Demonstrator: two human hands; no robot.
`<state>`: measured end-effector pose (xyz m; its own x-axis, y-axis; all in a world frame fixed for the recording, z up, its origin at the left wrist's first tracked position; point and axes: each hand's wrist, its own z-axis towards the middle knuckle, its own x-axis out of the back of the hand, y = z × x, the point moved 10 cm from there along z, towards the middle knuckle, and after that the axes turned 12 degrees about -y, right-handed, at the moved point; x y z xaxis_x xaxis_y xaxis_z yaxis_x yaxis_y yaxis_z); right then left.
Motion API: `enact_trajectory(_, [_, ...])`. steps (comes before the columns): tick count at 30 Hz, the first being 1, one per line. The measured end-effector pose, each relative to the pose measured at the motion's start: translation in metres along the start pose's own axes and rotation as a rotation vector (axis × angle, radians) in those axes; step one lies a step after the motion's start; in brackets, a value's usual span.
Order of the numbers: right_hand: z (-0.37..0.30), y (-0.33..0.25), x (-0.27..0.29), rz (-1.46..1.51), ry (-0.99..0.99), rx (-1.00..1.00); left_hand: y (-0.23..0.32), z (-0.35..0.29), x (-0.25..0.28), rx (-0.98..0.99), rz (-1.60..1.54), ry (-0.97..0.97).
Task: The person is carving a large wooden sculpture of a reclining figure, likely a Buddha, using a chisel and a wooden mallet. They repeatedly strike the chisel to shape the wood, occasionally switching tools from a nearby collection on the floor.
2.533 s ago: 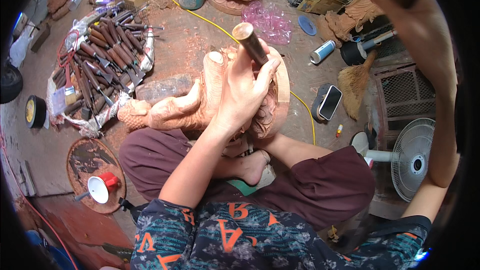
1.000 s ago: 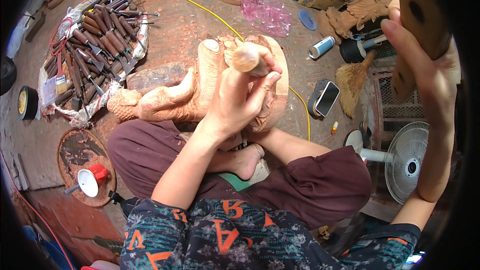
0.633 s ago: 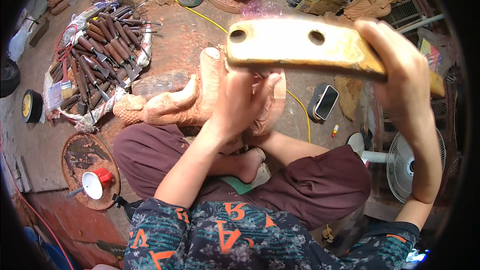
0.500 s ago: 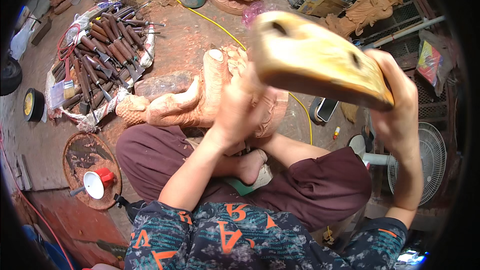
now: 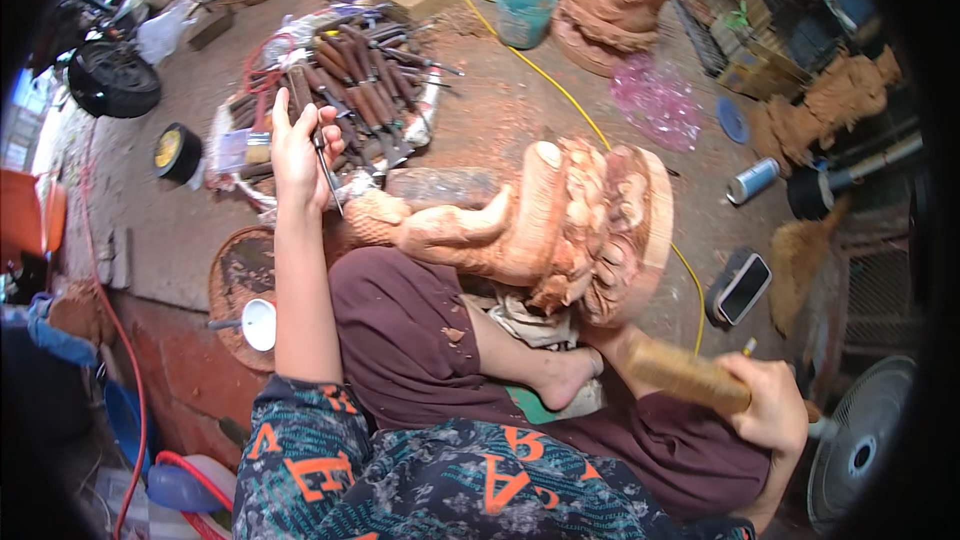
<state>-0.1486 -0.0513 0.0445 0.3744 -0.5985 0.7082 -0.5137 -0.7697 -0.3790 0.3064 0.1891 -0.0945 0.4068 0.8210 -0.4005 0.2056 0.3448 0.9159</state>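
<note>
My left hand [image 5: 298, 155] is over the near side of a pile of wood-handled carving tools [image 5: 355, 70], closed round a chisel [image 5: 328, 175] with its thin metal blade pointing down. My right hand [image 5: 772, 408] is wrapped round a wooden mallet [image 5: 690, 377], low over my right knee. The mallet is blurred by motion. Between the hands a carved wooden figure [image 5: 530, 230] lies on its side in front of my folded legs, its round base to the right and its knobbly head to the left. A wood block [image 5: 440, 187] lies behind the figure.
A phone [image 5: 745, 290], a spray can [image 5: 752, 182] and a fan [image 5: 862, 450] stand to the right. Pink plastic wrap [image 5: 655, 105], a teal bucket [image 5: 525, 15] and another carved figure [image 5: 610, 15] are farther back. A yellow cord [image 5: 575, 100] crosses the floor. A round tray [image 5: 235, 270] lies left.
My left hand has gone from the carved figure left to the tool pile, with a chisel now showing in it. My right hand has lowered the mallet. The view has shifted left.
</note>
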Motion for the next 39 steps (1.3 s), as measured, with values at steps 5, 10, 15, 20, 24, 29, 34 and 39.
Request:
enact_trajectory(5, [0.009,0.002,-0.009,-0.099,-0.076,0.073,-0.011,0.060,0.052,0.154,0.294,-0.011])
enact_trajectory(10, [0.012,0.017,-0.011,-0.103,-0.073,-0.018,-0.075,0.100,0.032,0.402,0.632,-0.123])
enact_trajectory(15, [0.015,0.018,-0.012,-0.103,-0.112,0.003,-0.126,0.157,0.064,0.466,0.804,-0.074])
enact_trajectory(20, [0.018,0.024,-0.016,-0.070,-0.133,-0.013,-0.081,0.198,0.091,0.106,0.949,0.060])
enact_trajectory(24, [0.021,0.025,-0.020,-0.074,-0.154,0.020,-0.073,0.171,0.092,0.253,0.847,0.000])
enact_trajectory(29, [0.020,0.029,-0.020,-0.049,-0.169,-0.006,-0.087,0.133,0.111,0.333,0.909,-0.005])
enact_trajectory(34, [0.022,0.029,-0.018,-0.032,-0.171,-0.011,-0.087,0.113,0.122,0.453,1.178,0.072])
enact_trajectory(39, [0.021,0.028,-0.019,-0.026,-0.167,0.013,-0.098,0.106,0.121,0.462,1.158,0.089])
